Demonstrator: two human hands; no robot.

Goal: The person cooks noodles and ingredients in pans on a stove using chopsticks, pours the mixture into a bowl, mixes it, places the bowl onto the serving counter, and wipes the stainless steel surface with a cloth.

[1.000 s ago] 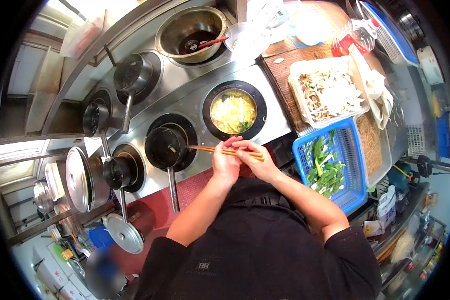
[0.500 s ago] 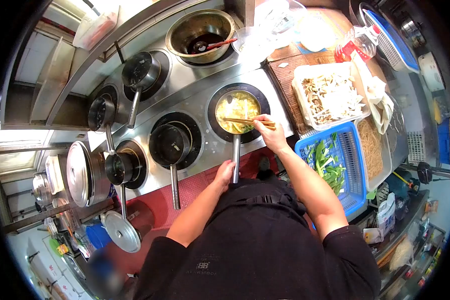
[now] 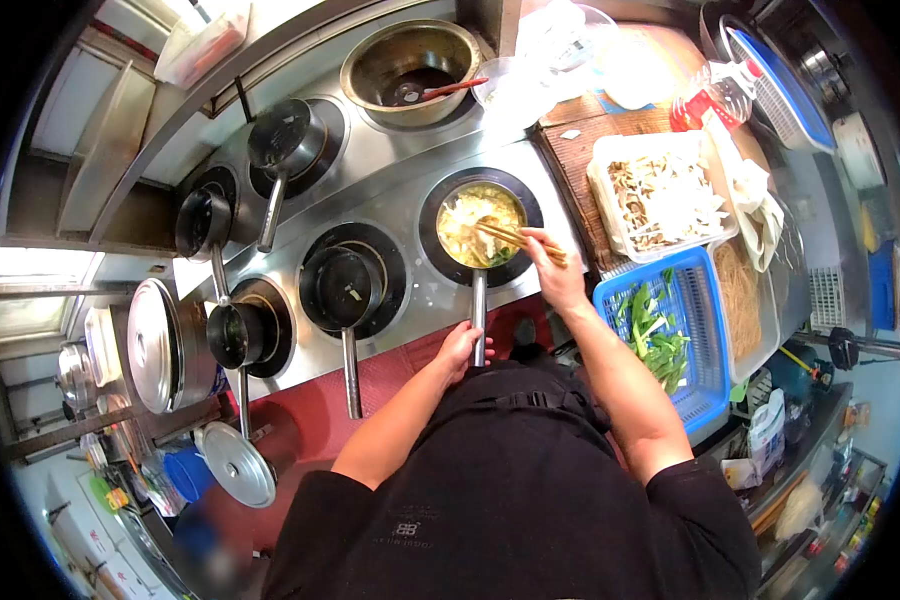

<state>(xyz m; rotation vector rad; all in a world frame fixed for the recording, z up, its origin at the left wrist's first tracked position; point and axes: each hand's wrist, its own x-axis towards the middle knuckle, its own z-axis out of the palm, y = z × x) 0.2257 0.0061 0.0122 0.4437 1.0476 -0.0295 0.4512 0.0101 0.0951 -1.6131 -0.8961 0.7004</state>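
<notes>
A saucepan (image 3: 479, 300) of yellowish soup (image 3: 462, 216) with pale and green pieces sits on a round burner at the right of the stove. My left hand (image 3: 459, 348) is closed on the far end of its metal handle, partly hiding it. Wooden chopsticks (image 3: 505, 235) are gripped in my right hand (image 3: 560, 278), their tips down in the soup. To the right of that hand, a blue basket (image 3: 707, 400) holds green leafy vegetables (image 3: 655, 340).
Left of the soup stands a dark pan (image 3: 340, 287), with several more pots on burners. A large metal bowl (image 3: 410, 75) with a red-handled utensil is behind. Sliced mushrooms fill a plastic tub (image 3: 660, 190); noodles (image 3: 738, 305) lie in a container beside the basket.
The chopsticks have swung from lying across the pan to pointing down into the soup, and its contents have shifted. My left hand stays on the handle.
</notes>
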